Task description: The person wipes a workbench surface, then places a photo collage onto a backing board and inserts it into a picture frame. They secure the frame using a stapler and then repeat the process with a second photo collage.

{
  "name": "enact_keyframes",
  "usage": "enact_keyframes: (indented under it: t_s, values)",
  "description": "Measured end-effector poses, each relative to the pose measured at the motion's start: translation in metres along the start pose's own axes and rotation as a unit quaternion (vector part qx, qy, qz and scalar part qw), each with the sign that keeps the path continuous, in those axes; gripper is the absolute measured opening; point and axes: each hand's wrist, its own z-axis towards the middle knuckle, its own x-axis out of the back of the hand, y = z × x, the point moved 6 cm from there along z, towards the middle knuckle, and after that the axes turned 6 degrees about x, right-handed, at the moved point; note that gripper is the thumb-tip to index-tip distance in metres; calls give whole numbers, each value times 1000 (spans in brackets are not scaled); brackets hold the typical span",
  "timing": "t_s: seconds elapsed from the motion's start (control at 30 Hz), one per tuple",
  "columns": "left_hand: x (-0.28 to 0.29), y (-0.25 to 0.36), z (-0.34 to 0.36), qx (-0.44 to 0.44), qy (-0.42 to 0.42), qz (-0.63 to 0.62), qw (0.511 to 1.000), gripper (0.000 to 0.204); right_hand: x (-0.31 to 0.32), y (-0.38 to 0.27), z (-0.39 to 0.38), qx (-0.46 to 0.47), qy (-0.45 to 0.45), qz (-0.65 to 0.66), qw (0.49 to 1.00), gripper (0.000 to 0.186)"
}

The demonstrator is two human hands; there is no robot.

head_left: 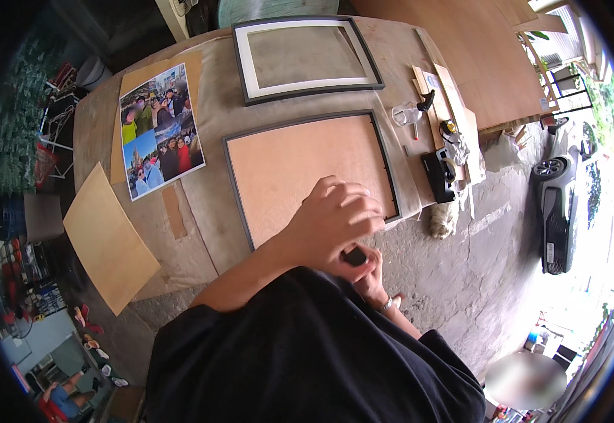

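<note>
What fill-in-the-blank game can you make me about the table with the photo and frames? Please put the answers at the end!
1. The mat inside the far frame is coloured ____.
2. The photo print lies on the ____ side of the table.
3. A flat brown board sits inside the dark ____ nearer the person.
4. The person's right hand has a band around its ____.

Missing words: white; left; frame; wrist.
</note>
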Motion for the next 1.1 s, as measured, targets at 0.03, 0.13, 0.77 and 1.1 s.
enact_keyframes:
  t_s: [0.03,0.13,0.77,1.1]
  values:
    - [6,-4,-1,14,-1,-19,1000,52,-4,-25,1,2,19,12,1000,76]
    - [7,-8,-5,29,60,-36,997,51,-12,-43,0,-3,48,21,999,76]
    - [-167,-207,-10,400,193,-127,887,26,113,97,88,-251,-78,-111,959,20]
    - [-230,-334,3,449,130,203,861,25,161,138,252,-257,-23,-296,920,31]
